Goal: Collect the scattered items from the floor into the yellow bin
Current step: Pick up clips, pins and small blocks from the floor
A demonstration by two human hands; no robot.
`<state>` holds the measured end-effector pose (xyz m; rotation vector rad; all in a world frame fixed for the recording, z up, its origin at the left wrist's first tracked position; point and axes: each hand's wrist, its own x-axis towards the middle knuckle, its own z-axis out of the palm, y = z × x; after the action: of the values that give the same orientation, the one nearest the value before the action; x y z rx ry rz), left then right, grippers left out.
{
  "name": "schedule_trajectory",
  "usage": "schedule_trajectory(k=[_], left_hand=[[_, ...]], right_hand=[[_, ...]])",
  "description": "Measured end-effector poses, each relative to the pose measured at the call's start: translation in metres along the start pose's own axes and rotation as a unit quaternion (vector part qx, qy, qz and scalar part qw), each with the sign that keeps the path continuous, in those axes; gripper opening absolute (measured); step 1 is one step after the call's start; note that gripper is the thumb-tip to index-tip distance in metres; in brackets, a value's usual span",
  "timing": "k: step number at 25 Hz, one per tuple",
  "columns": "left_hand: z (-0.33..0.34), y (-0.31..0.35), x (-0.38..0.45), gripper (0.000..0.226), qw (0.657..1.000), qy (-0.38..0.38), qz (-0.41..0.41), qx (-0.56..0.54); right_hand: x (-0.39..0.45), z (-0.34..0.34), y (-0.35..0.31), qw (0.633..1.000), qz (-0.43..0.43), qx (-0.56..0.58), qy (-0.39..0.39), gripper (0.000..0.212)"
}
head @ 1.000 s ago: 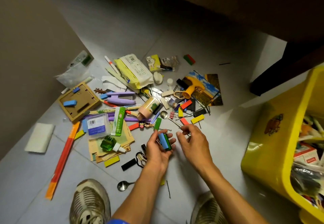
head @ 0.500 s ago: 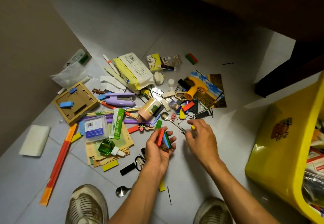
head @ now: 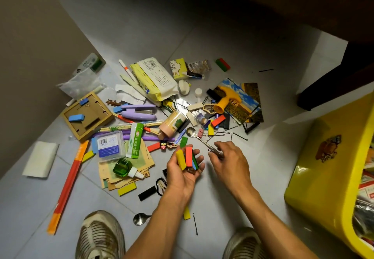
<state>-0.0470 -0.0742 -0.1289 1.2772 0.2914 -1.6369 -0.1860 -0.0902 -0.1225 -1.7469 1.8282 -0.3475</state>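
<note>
Small items lie scattered over the grey tiled floor in front of me. My left hand point(head: 185, 174) is palm up and grips several coloured blocks point(head: 189, 156): yellow, red, green and blue. Just right of it, my right hand point(head: 230, 162) reaches down, its fingertips curled round the handle end of a metal spoon point(head: 191, 132) that lies on the floor among black hairpins point(head: 238, 137). The yellow bin point(head: 315, 187) stands at the right edge, tilted towards me, with packets inside.
The pile holds a purple stapler point(head: 139, 112), a yellow toy hammer point(head: 227, 99), a green bottle point(head: 122, 167), a cardboard frame point(head: 87, 114) and a long orange strip point(head: 66, 183). A second spoon point(head: 139, 218) lies by my shoes point(head: 101, 236). Dark furniture point(head: 327, 84) stands behind the bin; a wall is at left.
A red and then a yellow block joined those in my left hand. My right hand took the yellow block from the floor, passed it over and moved back onto the spoon handle.
</note>
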Motion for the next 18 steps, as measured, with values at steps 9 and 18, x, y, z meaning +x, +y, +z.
schedule_trajectory(k=[9, 18], left_hand=[[-0.019, 0.012, -0.006, 0.038, 0.999, 0.041, 0.004, 0.0], [-0.018, 0.023, -0.009, 0.039, 0.999, 0.023, 0.035, -0.026]], right_hand=[[0.018, 0.016, -0.008, 0.988, 0.068, -0.112, -0.08, 0.013], [-0.032, -0.007, -0.062, 0.971, 0.015, 0.222, -0.09, 0.026]])
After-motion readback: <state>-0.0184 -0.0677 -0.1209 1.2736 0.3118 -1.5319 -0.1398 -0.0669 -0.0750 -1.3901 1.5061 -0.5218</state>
